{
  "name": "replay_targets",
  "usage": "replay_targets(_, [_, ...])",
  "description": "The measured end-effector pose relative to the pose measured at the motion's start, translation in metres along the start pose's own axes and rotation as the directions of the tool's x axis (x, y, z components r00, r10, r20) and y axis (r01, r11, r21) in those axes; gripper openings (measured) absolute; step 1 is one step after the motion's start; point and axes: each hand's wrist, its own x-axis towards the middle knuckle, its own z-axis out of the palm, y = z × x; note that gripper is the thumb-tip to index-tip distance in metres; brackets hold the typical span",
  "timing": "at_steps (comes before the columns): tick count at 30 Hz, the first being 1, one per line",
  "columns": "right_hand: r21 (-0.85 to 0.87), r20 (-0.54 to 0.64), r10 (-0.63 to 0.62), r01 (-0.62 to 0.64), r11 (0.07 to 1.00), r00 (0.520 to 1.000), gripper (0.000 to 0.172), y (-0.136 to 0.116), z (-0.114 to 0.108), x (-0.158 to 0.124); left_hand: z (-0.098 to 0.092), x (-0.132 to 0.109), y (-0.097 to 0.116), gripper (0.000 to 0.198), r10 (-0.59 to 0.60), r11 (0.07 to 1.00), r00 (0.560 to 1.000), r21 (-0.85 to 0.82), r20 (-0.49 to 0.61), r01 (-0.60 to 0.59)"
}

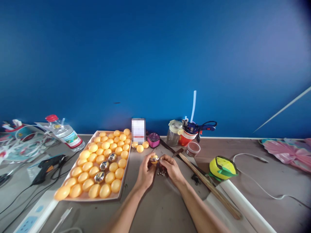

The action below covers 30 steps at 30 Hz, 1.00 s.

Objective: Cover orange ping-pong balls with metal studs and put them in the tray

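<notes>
Both my hands meet over the middle of the brown table (160, 204). My left hand (146, 171) and my right hand (171, 166) pinch a small orange ball partly covered in shiny silver (154, 159) between their fingertips. A small dark cluster of bits (160, 172) lies on the table just below my hands. To the left stands a tray (123, 181) filled with several orange balls (109, 177), and three silver-covered ones (105, 165) lie among them.
Loose orange balls (140, 148) lie behind the tray by a pink box (153, 139). A jar (175, 132), a red cup of tools (187, 136), long wooden sticks (206, 183), a yellow object (222, 167), a glue gun (48, 163), a water bottle (64, 132) and cables surround me.
</notes>
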Motion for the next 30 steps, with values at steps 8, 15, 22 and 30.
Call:
replay_targets(8, [-0.336,-0.114,-0.264,0.213,0.918,0.958,0.011,-0.004,-0.005,-0.001,0.0,0.004,-0.005,0.035,-0.026,0.996,0.993,-0.089,-0.116,0.015])
replay_targets(15, [-0.729,0.182,-0.395,0.393,0.56,0.9,0.016,-0.001,-0.006,-0.001,-0.002,0.005,-0.011,0.034,0.023,1.0,0.988,-0.014,-0.151,-0.025])
replay_targets(22, [-0.909,0.252,-0.334,0.341,0.241,0.908,0.011,-0.002,-0.001,-0.01,-0.002,0.005,-0.012,0.035,0.009,1.0,0.989,-0.012,-0.145,-0.011])
replay_targets(30, [-0.916,0.259,-0.327,0.338,0.214,0.909,0.017,0.001,-0.001,-0.008,-0.001,0.005,-0.013,0.034,0.011,1.0,0.986,-0.017,-0.164,-0.014])
